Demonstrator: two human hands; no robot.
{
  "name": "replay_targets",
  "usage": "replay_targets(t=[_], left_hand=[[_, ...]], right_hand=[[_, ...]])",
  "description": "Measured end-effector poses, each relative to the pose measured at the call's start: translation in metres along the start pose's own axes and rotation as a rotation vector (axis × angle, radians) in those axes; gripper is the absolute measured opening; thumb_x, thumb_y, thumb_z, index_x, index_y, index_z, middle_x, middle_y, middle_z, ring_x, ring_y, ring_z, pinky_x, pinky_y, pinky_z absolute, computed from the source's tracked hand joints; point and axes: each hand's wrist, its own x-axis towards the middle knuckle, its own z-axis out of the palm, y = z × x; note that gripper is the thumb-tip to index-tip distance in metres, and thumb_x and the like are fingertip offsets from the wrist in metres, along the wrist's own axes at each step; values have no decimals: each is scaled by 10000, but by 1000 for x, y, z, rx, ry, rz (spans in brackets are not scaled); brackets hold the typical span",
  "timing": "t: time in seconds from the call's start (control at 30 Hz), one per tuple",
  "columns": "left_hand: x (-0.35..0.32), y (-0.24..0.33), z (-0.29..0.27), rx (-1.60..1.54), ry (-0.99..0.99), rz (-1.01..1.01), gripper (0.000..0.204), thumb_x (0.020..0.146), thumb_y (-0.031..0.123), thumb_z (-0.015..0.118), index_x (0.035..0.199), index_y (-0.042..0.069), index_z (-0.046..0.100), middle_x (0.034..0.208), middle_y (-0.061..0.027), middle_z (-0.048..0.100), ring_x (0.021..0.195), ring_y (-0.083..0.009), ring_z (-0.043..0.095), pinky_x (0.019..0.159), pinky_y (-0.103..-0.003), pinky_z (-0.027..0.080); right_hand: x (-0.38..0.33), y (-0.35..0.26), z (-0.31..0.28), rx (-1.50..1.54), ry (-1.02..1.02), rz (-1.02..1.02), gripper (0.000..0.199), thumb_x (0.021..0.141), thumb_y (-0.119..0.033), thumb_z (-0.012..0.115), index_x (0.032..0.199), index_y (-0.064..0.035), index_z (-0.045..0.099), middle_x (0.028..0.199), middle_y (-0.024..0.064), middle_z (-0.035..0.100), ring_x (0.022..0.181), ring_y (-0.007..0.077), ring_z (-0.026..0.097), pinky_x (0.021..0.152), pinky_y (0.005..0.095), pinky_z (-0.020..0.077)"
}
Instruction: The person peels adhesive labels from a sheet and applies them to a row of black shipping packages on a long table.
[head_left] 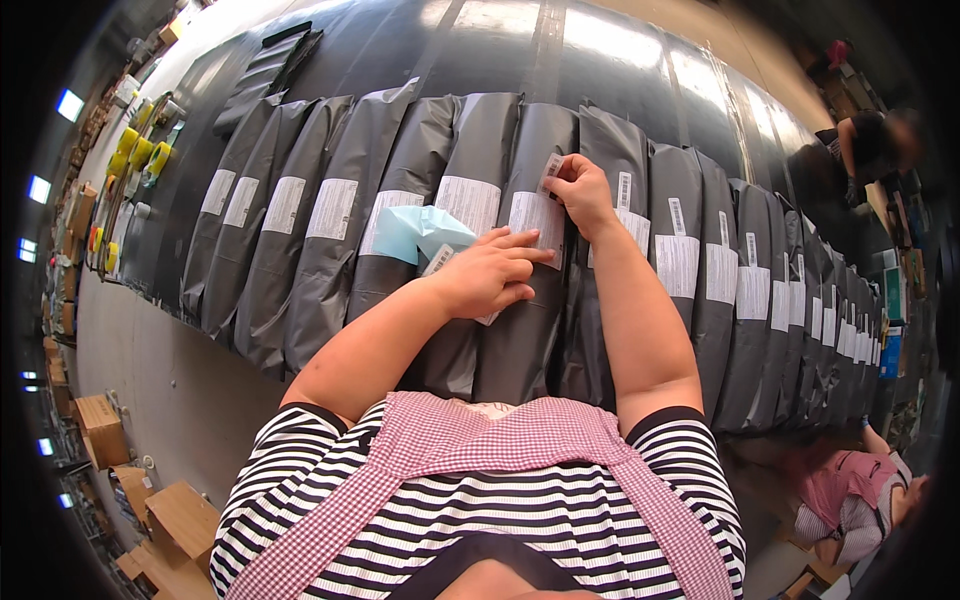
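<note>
My right hand [578,188] pinches one end of a small white barcode sticker [552,170] between thumb and fingertips, just above the printed white label [530,212] on a grey plastic mailer bag [543,130]. My left hand [487,272] lies over the same bag, its fingers stretched toward that label. A folded light blue label backing sheet [412,232] sticks out from under this hand, with a barcode sticker [438,258] on it. The hand seems to hold the sheet, though its grip is hidden beneath the palm. Bags right of this one carry similar barcode stickers above their labels.
Several grey mailer bags stand side by side in a long row on a dark table [400,45]. Yellow tape rolls [140,150] sit at the left. Cardboard boxes [185,515] stand lower left. One person [865,145] is at far right, another [850,490] lower right.
</note>
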Motion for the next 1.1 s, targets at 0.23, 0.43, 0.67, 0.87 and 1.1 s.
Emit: replay_targets(t=[0.23, 0.43, 0.67, 0.87, 1.1], left_hand=[[2, 2, -3, 27, -28, -14, 264, 928, 290, 647, 807, 56, 629, 1469, -26, 520, 1463, -299, 311, 1196, -519, 213], [1, 4, -3, -7, -15, -30, 233, 928, 268, 642, 947, 40, 689, 1482, -21, 507, 1470, -288, 301, 1203, -501, 207], [0, 3, -1, -19, 0, -37, 257, 930, 258, 638, 1027, 28, 698, 1488, -13, 500, 1474, -282, 295, 1206, -489, 211], [-3, 2, 0, -50, 3, -75, 254, 930, 254, 641, 1032, 29, 698, 1483, -17, 506, 1475, -288, 296, 1202, -490, 220], [0, 2, -2, -99, 15, -65, 252, 923, 223, 644, 1082, 33, 688, 1467, -20, 524, 1469, -296, 310, 1188, -489, 243]], right_hand=[[4, 14, 1, -60, 47, -95, 143, 814, -24, 724, 938, -10, 654, 853, 47, 700, 767, 123, 629, 713, 284, 513], [6, 19, 3, -84, 59, -135, 143, 816, -38, 731, 935, -14, 655, 844, 47, 700, 757, 132, 631, 718, 290, 515], [1, 19, 0, -137, -17, -214, 216, 797, -22, 754, 983, -20, 642, 852, 51, 702, 772, 143, 637, 753, 298, 523], [-7, 3, 2, -330, 56, -258, 566, 733, -65, 826, 1239, -53, 573, 1079, 116, 635, 854, 197, 643, 807, 316, 528], [35, 5, 12, -518, 356, -160, 791, 688, -198, 888, 1373, -90, 507, 1207, 147, 565, 1095, 306, 591, 939, 405, 501]])
